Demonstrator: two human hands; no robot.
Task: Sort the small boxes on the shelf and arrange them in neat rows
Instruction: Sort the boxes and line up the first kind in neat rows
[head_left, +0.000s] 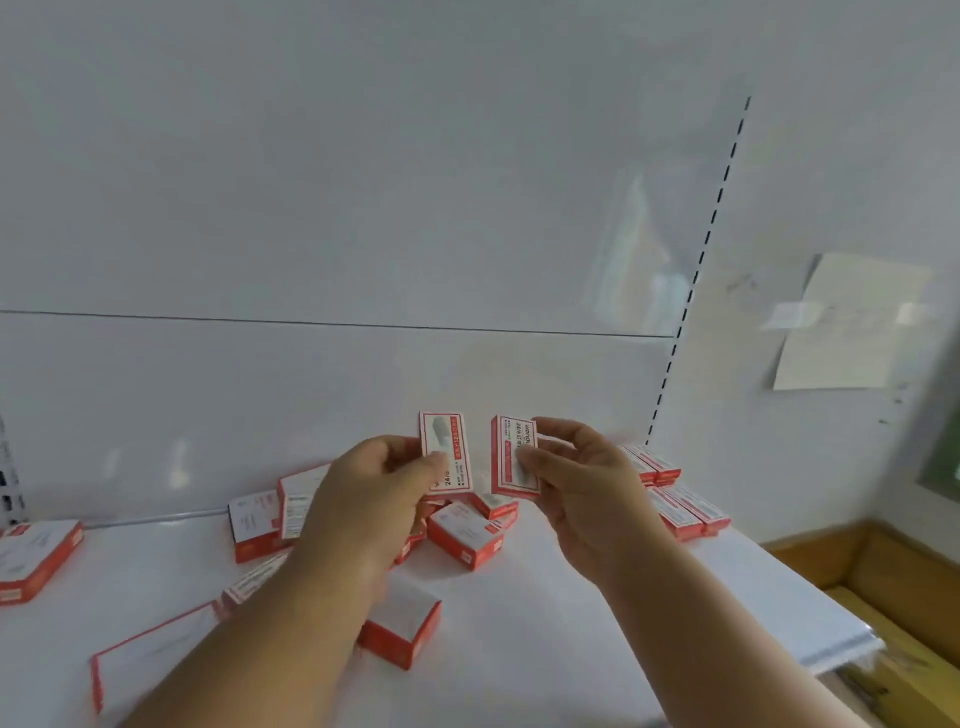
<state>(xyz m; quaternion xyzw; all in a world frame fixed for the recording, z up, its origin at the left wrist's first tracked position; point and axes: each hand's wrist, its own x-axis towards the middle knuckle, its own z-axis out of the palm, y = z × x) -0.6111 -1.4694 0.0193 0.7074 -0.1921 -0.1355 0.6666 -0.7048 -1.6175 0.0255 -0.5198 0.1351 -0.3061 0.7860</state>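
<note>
Forearms (291, 629) hide several boxes (464, 535) behind them.

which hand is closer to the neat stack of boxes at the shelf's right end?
Right. The right hand, holding a box, is just left of the stacked boxes; the left hand, holding another box, is further left.

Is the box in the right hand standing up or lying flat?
Standing up. The right hand holds the box in the air, long side vertical, above the shelf.
</note>
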